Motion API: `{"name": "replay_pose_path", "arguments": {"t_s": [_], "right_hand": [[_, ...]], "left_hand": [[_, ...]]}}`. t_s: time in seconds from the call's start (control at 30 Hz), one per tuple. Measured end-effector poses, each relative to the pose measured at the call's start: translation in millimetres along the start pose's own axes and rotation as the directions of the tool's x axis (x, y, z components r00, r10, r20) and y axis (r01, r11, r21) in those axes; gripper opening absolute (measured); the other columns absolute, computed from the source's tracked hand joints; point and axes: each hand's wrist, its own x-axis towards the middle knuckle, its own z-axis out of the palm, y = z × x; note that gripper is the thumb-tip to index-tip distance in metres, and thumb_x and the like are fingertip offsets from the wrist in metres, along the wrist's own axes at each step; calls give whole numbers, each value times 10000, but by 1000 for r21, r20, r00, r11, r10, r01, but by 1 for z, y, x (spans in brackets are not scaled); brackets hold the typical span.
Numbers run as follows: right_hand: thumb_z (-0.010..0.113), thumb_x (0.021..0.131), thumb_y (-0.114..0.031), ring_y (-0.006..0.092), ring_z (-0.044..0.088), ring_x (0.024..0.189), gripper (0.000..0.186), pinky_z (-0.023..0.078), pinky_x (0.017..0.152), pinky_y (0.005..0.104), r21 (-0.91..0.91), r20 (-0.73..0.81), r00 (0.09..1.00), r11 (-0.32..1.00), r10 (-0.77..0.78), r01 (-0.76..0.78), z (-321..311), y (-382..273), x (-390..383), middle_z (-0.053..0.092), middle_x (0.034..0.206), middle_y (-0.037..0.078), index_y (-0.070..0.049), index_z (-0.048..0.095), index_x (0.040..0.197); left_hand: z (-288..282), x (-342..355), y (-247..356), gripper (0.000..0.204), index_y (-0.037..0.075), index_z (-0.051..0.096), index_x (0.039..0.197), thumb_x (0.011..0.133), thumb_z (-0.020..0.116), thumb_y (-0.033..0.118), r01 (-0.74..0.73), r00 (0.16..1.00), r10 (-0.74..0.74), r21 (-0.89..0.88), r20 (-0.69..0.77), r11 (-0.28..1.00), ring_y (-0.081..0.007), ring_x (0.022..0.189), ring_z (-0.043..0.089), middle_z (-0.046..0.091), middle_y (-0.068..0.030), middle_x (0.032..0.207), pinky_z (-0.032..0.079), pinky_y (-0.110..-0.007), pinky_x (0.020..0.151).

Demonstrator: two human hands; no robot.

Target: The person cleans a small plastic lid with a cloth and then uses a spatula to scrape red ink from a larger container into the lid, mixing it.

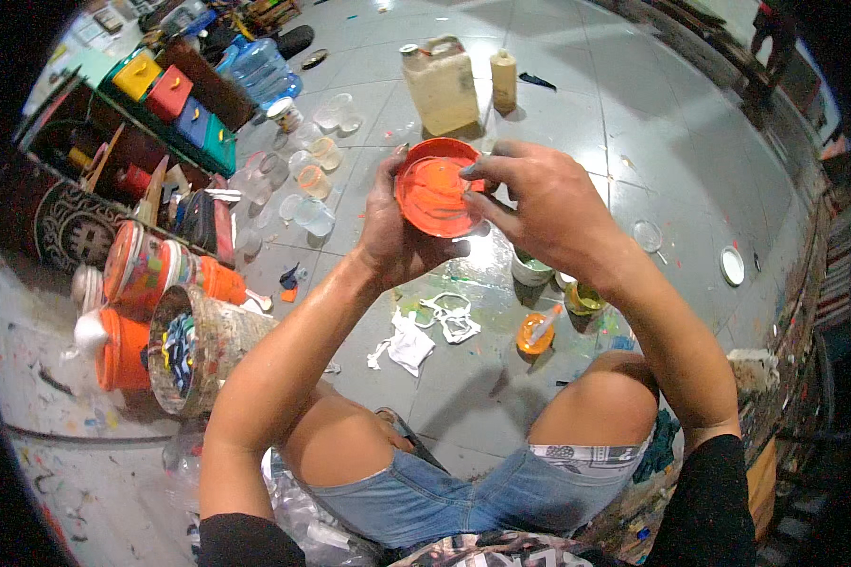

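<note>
My left hand (385, 222) is wrapped round the left side and underside of a round tub of bright orange paint (437, 175), held up in front of me and tipped so its inside faces me. Over the tub's right edge, the thumb and fingertips of my right hand (550, 203) are pinched together. What they hold is too small to make out; thin streaks show in the paint beside them. Below on the floor lie white cloth pieces (411, 342) with straps. A small orange pot (536, 335) with a pale stick in it stands below my right forearm.
Ahead stand a yellowish jerrycan (442, 87) and a squeeze bottle (503, 83). Several clear plastic cups (314, 217) are scattered left of centre. A paint-crusted bucket (208, 345) and orange pails (123, 350) stand at the left. Under my right wrist are paint pots (586, 300); a white lid (731, 266) lies farther right.
</note>
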Motion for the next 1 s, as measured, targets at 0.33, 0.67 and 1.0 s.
{"name": "replay_pose_path", "arguments": {"t_s": [0.33, 0.67, 1.0], "right_hand": [[682, 848, -221, 267, 646, 907, 171, 540, 754, 400, -340, 61, 990, 930, -128, 142, 42, -40, 38, 654, 910, 78, -96, 739, 949], [694, 811, -157, 246, 643, 877, 135, 548, 732, 379, -351, 35, 986, 922, -162, 164, 53, -35, 30, 670, 906, 51, -97, 741, 921], [753, 730, -140, 247, 650, 871, 143, 552, 740, 380, -286, -1, 981, 940, -195, 186, 65, -15, 20, 672, 904, 64, -78, 731, 857]], "left_hand": [[-26, -9, 4, 713, 208, 454, 1418, 947, 293, 719, -177, 984, 178, 72, -2, 982, -294, 1237, 569, 547, -90, 1370, 514, -564, 949], [-21, -12, 3, 625, 144, 543, 1263, 984, 291, 643, -201, 972, 223, 219, -79, 955, -166, 955, 662, 654, -43, 1099, 567, -355, 759], [-29, 5, -8, 630, 127, 545, 1282, 985, 321, 635, -173, 980, 192, 238, -56, 956, -168, 977, 660, 652, -53, 1129, 544, -346, 824]]}}
